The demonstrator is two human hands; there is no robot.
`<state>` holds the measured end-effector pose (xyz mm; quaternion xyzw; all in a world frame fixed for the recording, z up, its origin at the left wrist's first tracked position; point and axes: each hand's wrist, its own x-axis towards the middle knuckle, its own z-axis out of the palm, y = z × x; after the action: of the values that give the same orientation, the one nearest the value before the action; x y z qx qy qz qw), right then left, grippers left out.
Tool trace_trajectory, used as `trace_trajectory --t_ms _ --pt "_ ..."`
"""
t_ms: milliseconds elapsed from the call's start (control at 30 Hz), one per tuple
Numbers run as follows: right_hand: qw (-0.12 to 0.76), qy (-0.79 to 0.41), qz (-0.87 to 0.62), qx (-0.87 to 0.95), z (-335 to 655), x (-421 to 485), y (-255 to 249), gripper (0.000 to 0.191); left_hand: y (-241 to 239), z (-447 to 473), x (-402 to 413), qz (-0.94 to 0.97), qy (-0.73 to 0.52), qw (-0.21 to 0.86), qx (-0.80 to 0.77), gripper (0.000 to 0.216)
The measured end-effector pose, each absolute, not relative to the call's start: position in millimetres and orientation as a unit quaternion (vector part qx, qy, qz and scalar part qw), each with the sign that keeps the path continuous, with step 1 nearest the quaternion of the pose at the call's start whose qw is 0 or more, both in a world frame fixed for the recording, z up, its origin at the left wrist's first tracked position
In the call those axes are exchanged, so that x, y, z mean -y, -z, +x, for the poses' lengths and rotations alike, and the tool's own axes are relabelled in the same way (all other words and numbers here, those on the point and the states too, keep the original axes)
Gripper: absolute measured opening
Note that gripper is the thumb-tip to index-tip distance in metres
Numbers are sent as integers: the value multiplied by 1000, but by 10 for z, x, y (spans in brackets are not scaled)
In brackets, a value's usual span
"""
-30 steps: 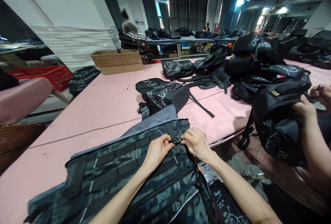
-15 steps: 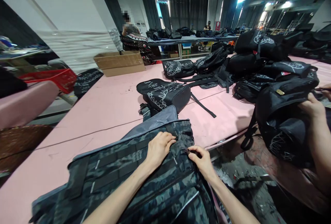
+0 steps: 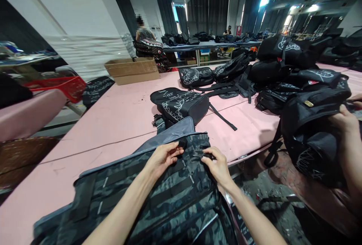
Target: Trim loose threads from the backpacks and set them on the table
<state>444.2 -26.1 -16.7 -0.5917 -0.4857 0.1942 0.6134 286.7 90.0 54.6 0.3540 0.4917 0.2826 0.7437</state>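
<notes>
A dark camouflage backpack (image 3: 181, 194) lies in front of me, with black webbing across it and a grey lining flap (image 3: 172, 133) showing along its far edge. My left hand (image 3: 165, 157) pinches a black strap end (image 3: 183, 144) near the bag's far corner, lifted off the fabric. A short distance to the right, my right hand (image 3: 217, 165) is closed on a small dark piece that looks like a buckle (image 3: 208, 156) at the bag's side edge. Its exact form is partly hidden by the fingers.
A pink-covered table (image 3: 113, 120) carries a black backpack (image 3: 183, 103) just beyond and a pile of black backpacks (image 3: 283, 68) at right. A co-worker's hand (image 3: 346, 120) holds an open black bag (image 3: 299, 124). A cardboard box (image 3: 132, 71) stands at the far left.
My left hand has drawn back to the left and turned, now lifting the black strap end. The right hand has moved slightly up, still gripping the small dark piece.
</notes>
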Motion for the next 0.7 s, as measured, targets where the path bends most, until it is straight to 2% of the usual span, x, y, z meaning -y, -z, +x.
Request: trace_trajectory --t_ms 133,367,700 --pt "608 -99 -562 552 4407 -96 9 12 -540 2866 -885 325 -285 767 -475 7" --pt "661 -130 -557 486 4489 -254 82 12 -553 2851 -957 193 -230 826 -477 22" --pt "632 -86 -527 561 4382 -240 14 10 -548 2884 -913 150 -223 848 -457 23"
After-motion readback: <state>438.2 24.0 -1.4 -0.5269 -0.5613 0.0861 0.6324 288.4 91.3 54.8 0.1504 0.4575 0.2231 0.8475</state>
